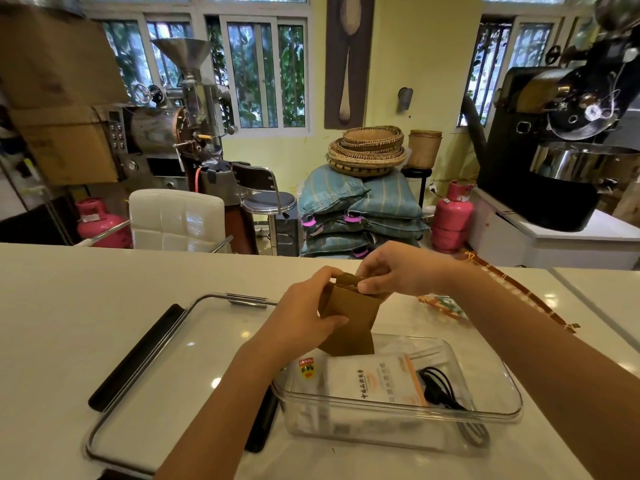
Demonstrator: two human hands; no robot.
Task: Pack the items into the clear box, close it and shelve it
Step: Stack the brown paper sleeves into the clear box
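A clear plastic box point(498, 415) stands open on the white counter, low and right of centre. Inside lie a white packet with orange print point(377, 379), a small packet with a red and yellow label point(306, 370) and a black cable point(438, 389). Above the box's far left part I hold a small brown paper bag point(349, 322) upright. My left hand point(304, 317) grips its left side. My right hand point(391, 270) pinches its top edge. The box's clear lid point(166, 358), with black clip strips, lies flat to the left of the box.
A colourful packet point(441, 304) and a long brown strap with orange stitching point(519, 292) lie on the counter behind my right arm. Beyond the counter stand a white chair point(176, 220), stacked sacks, pink gas cylinders and roasting machines.
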